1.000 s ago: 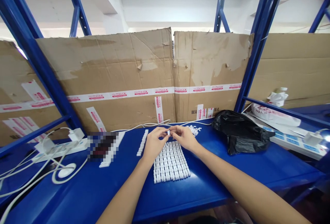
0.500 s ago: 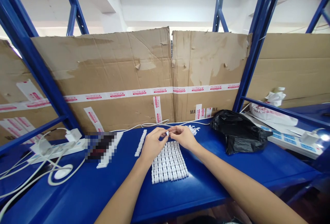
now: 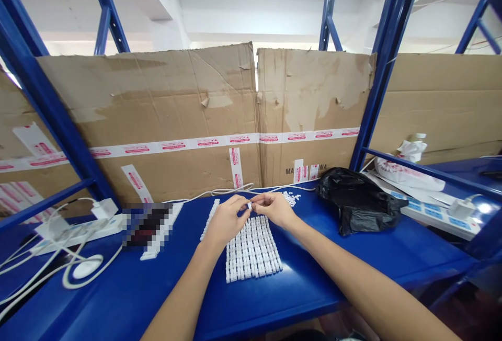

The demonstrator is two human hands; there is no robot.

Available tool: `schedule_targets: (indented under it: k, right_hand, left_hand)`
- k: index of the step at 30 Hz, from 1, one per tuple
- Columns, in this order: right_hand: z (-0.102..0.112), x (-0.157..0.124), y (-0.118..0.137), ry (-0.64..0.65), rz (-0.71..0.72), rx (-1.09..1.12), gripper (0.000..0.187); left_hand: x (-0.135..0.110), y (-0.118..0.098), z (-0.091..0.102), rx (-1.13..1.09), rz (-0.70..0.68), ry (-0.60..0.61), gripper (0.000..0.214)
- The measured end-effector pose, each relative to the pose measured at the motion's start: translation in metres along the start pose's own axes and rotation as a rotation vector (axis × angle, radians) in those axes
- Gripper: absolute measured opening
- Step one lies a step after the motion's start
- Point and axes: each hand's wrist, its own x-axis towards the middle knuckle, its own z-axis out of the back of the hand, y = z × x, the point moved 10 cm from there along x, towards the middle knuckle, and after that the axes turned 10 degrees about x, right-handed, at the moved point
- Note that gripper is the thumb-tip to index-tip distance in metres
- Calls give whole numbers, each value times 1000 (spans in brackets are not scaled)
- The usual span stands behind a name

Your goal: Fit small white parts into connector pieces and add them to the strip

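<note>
The left hand [image 3: 225,220] and right hand [image 3: 274,210] are close together above the blue metal shelf [image 3: 117,299], with their fingertips [image 3: 243,206] meeting around a small white plastic piece [image 3: 249,205]. The piece is pinched between them, though the fingers hide most of it and its exact shape is hard to tell. Directly below and nearer the person, a flat block of white plastic pieces [image 3: 253,249] lies on the shelf in neat, tightly packed rows. Just left of it, beside the left hand, a single narrow row of similar pieces [image 3: 209,219] runs at a slant. A small loose heap of white bits [image 3: 291,199] sits beyond the right hand, near the back edge of the shelf. Further right lies a crumpled black plastic bag [image 3: 356,202]. To the left, a blurred patch [image 3: 147,226] hides whatever lies there, with a white strip [image 3: 162,228] along its right side. Past it are a white power strip [image 3: 78,231], a plugged-in charger [image 3: 105,208] and a loop of white cable [image 3: 82,270]. Behind everything stands a torn cardboard sheet [image 3: 157,95] crossed by red-and-white tape [image 3: 207,142], held behind blue steel shelf uprights [image 3: 388,64].
</note>
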Motion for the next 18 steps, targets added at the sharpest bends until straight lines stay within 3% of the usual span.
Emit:
schedule_targets:
  k: [7, 10, 14, 18]
  right_hand:
    - [-6, -2, -1, 27, -19, 23, 33]
    - [-1, -1, 0, 6, -12, 3, 35]
    - [32, 3, 6, -132, 38, -121, 34]
    - [77, 3, 24, -287, 138, -541, 26]
  left_hand:
    - [3, -2, 2, -28, -29, 66, 15]
    - [4, 6, 5, -59, 32, 48, 12]
    - [0, 38, 17, -89, 240, -14, 10]
    - [-9, 71, 32, -195, 488, -68, 24]
